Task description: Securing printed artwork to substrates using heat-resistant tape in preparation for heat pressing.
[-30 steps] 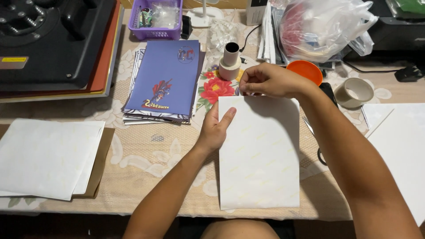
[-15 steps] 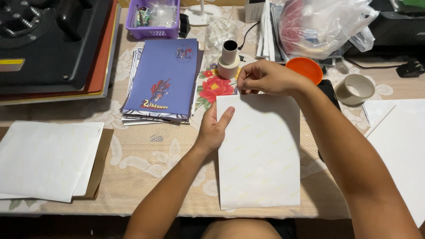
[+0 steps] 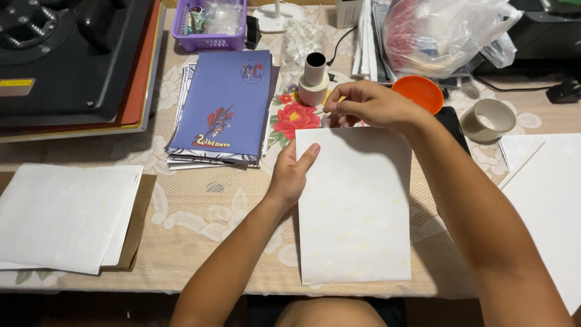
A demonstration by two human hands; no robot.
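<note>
The left hand [image 3: 290,175] lies fairly open, thumb pressing the left edge of a white rectangular paper sheet [image 3: 354,209]. The right hand [image 3: 363,106] pinches the sheet's top edge with curled fingers; its fingertips are hidden, so the exact grip is unclear. The sheet lies flat on the floral lace-covered surface [image 3: 206,206], between both hands.
</note>
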